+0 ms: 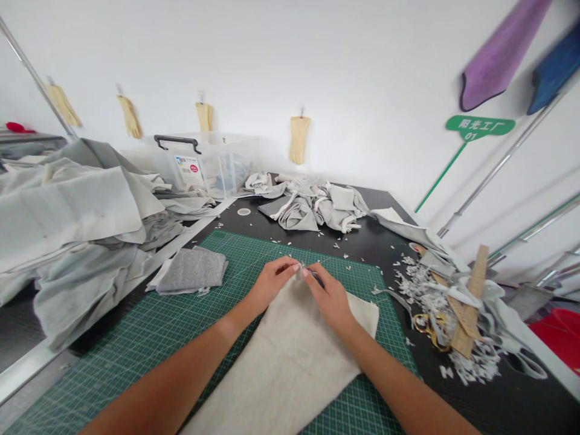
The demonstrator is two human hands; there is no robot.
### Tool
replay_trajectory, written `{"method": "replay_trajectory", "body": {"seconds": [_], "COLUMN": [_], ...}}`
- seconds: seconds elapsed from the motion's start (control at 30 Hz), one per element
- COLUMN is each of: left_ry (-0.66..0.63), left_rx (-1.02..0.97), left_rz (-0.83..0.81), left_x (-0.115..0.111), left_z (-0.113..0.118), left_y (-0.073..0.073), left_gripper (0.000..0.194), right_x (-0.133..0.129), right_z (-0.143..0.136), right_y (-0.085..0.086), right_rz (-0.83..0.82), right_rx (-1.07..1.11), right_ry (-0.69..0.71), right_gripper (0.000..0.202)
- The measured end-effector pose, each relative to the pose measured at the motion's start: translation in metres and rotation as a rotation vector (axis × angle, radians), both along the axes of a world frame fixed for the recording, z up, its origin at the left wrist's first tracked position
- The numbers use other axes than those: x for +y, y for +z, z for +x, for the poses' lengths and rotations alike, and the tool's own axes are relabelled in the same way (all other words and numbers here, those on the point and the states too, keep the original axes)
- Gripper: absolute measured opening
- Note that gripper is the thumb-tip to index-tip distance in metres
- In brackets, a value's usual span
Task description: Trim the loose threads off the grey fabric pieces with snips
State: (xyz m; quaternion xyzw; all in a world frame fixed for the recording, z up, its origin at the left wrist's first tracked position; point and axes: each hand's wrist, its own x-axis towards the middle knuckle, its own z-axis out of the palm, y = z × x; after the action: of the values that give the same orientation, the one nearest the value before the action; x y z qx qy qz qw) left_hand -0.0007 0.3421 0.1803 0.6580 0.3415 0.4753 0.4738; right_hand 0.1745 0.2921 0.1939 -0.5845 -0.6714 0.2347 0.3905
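A light beige cloth point(290, 356) lies over the green cutting mat point(244, 248) and runs down to the bottom edge of the view. At its far end my left hand point(274, 281) pinches the cloth's tip between thumb and fingers. Close beside it on the right, my right hand point(328, 293) is also closed at that tip, with a small dark, shiny object partly showing under its fingers; what that is cannot be made out. The fingertips of both hands nearly meet. A folded grey cloth stack point(193, 270) rests on the mat's left part.
Large fabric piles point(81, 205) fill the left side. A clear plastic box point(203, 169) and crumpled cloths point(321, 202) stand at the back. On the right are gold-handled scissors point(423, 324), wooden rulers point(473, 296) and white scraps point(475, 362). Gloves point(299, 139) hang on the wall.
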Motion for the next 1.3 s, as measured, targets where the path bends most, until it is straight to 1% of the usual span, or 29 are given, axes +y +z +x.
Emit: {"method": "replay_trajectory", "body": {"seconds": [0.2, 0.37, 0.57, 0.83, 1.07, 1.3], "left_ry": [0.015, 0.025, 0.028, 0.011, 0.01, 0.02], "left_rx": [0.03, 0.04, 0.022, 0.021, 0.034, 0.054], "left_rz": [0.01, 0.003, 0.006, 0.011, 0.012, -0.02], "left_x": [0.0016, -0.001, 0.0009, 0.0001, 0.0019, 0.0018], "left_z": [-0.0002, -0.0003, -0.0002, 0.0005, 0.0018, 0.0034], "left_y": [-0.0044, -0.0022, -0.0028, -0.0021, -0.0071, -0.0099], "left_gripper": [0.024, 0.026, 0.024, 0.023, 0.022, 0.022], "right_x": [0.0003, 0.0, -0.0022, -0.0019, -0.0025, -0.0024], "right_z": [0.0006, 0.0008, 0.0006, 0.0002, 0.0016, 0.0016], "right_y": [-0.002, -0.0026, -0.0002, -0.0027, -0.0049, -0.0031], "right_rz": [-0.004, -0.009, 0.01, 0.009, -0.005, -0.016], "right_rx": [-0.051, -0.072, -0.095, -0.134, -0.149, -0.138], "right_ry": [-0.009, -0.05, -0.009, -0.044, 0.005, 0.037], "right_gripper": [0.034, 0.034, 0.033, 0.033, 0.034, 0.036]}}
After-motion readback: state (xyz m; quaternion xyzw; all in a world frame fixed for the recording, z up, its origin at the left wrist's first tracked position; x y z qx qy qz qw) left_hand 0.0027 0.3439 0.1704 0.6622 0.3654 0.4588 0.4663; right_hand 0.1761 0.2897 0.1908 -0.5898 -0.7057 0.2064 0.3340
